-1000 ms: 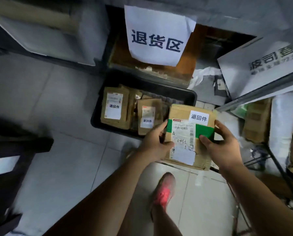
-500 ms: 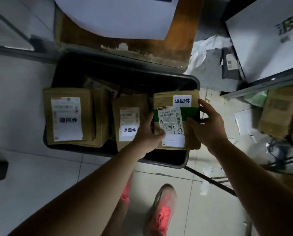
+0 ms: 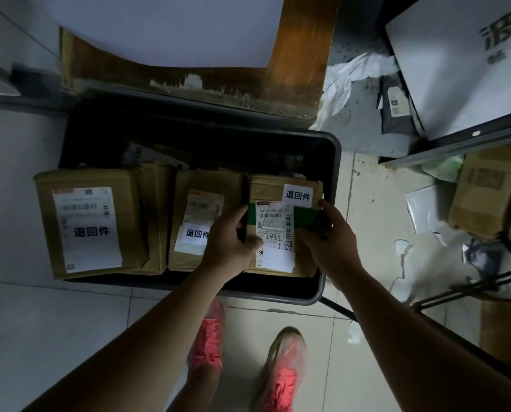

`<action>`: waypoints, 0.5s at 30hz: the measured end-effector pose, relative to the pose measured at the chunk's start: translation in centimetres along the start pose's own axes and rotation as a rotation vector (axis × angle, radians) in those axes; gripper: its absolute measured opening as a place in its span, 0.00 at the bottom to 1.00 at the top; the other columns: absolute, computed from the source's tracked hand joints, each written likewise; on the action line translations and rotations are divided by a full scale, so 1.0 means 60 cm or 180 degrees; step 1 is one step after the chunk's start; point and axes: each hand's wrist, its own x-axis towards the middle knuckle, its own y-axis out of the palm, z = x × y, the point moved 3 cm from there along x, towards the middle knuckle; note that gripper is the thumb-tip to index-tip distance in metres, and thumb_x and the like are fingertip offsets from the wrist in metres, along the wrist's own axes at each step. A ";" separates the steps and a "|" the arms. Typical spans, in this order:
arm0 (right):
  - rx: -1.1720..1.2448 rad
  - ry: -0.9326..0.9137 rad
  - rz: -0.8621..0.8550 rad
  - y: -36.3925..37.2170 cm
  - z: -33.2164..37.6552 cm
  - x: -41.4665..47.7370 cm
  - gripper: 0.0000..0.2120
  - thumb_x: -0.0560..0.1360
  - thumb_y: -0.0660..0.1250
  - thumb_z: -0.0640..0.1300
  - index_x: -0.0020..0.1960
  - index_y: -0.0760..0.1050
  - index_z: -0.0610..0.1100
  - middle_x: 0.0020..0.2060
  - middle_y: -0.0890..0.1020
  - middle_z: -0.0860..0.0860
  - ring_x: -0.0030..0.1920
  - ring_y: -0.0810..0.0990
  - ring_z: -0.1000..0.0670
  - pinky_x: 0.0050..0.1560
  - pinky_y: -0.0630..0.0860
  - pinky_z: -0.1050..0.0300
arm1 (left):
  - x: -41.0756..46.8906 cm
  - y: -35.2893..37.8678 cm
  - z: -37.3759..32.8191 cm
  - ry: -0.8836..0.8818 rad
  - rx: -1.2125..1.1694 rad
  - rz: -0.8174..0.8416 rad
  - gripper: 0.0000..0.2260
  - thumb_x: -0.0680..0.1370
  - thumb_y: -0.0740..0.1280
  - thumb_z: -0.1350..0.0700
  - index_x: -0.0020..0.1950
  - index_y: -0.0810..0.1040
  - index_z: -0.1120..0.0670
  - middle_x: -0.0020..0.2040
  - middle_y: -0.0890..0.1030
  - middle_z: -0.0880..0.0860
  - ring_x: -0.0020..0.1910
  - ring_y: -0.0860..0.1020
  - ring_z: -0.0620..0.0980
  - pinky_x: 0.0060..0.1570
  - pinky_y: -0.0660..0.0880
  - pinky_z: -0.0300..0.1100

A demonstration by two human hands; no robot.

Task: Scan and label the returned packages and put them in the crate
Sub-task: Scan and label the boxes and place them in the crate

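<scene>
with the left hand point(image 3: 230, 245) and right hand point(image 3: 328, 248) both in a closed grip on the green-taped package point(image 3: 278, 227) at the right end of the black crate point(image 3: 334, 162), just beside another labelled box point(image 3: 200, 221), an uneven release could, i judge, wedge it askew or trap fingers.

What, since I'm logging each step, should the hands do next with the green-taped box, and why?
Probably set it down and let go: the box is inside the crate, beside a labelled box, with the left hand and right hand gripping its sides.
</scene>
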 end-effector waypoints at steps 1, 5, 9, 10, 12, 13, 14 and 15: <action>-0.0007 0.0025 -0.0019 -0.001 -0.005 0.000 0.32 0.74 0.73 0.40 0.75 0.67 0.53 0.59 0.80 0.56 0.60 0.81 0.49 0.60 0.80 0.44 | 0.000 0.002 -0.002 0.0050 0.0135 -0.0014 0.28 0.71 0.77 0.65 0.68 0.76 0.48 0.46 0.78 0.37 0.45 0.79 0.38 0.41 0.75 0.25; -0.0349 0.0014 -0.0085 0.000 -0.016 -0.001 0.32 0.71 0.78 0.46 0.73 0.71 0.52 0.57 0.83 0.54 0.56 0.83 0.48 0.57 0.81 0.46 | 0.008 0.012 -0.004 0.0245 0.0653 -0.0200 0.32 0.68 0.78 0.65 0.69 0.76 0.50 0.50 0.79 0.42 0.46 0.77 0.39 0.42 0.71 0.25; -0.1038 -0.0258 -0.0095 0.006 -0.003 0.006 0.27 0.72 0.76 0.50 0.68 0.73 0.50 0.54 0.85 0.51 0.51 0.83 0.45 0.49 0.79 0.53 | 0.015 0.019 -0.003 -0.0015 0.0754 -0.0267 0.29 0.68 0.79 0.62 0.67 0.77 0.50 0.60 0.80 0.50 0.57 0.79 0.49 0.56 0.79 0.47; -0.1112 -0.0277 -0.0057 0.008 0.000 0.005 0.26 0.72 0.76 0.50 0.68 0.73 0.49 0.54 0.85 0.51 0.51 0.83 0.45 0.49 0.80 0.51 | 0.013 0.017 -0.006 -0.0073 0.0706 -0.0262 0.29 0.68 0.79 0.61 0.68 0.76 0.51 0.61 0.80 0.50 0.58 0.79 0.50 0.57 0.79 0.49; -0.1251 -0.0303 -0.0024 0.007 0.007 -0.001 0.24 0.74 0.74 0.50 0.67 0.74 0.49 0.53 0.85 0.50 0.51 0.83 0.44 0.50 0.81 0.49 | 0.009 0.010 -0.011 -0.0089 0.0653 -0.0169 0.30 0.68 0.80 0.61 0.69 0.76 0.52 0.61 0.80 0.52 0.58 0.80 0.52 0.57 0.79 0.50; -0.1354 -0.0341 -0.0067 0.004 0.011 -0.005 0.22 0.75 0.73 0.51 0.67 0.74 0.49 0.52 0.84 0.50 0.50 0.83 0.44 0.50 0.82 0.48 | 0.005 0.004 -0.013 -0.0045 0.0690 -0.0123 0.31 0.68 0.80 0.61 0.69 0.76 0.52 0.62 0.80 0.52 0.59 0.79 0.53 0.58 0.79 0.50; -0.1466 -0.0389 -0.0157 -0.001 0.017 -0.010 0.20 0.76 0.71 0.51 0.66 0.75 0.48 0.51 0.84 0.50 0.49 0.83 0.44 0.49 0.81 0.49 | 0.000 -0.004 -0.017 0.0008 0.0779 -0.0093 0.31 0.68 0.80 0.60 0.70 0.75 0.52 0.63 0.79 0.53 0.60 0.78 0.53 0.59 0.78 0.51; -0.1563 -0.0432 -0.0257 -0.008 0.024 -0.017 0.18 0.76 0.69 0.51 0.64 0.75 0.48 0.50 0.83 0.50 0.49 0.82 0.45 0.49 0.81 0.49 | -0.007 -0.013 -0.022 0.0050 0.0908 -0.0072 0.32 0.69 0.79 0.59 0.71 0.74 0.53 0.65 0.78 0.53 0.63 0.77 0.53 0.61 0.77 0.51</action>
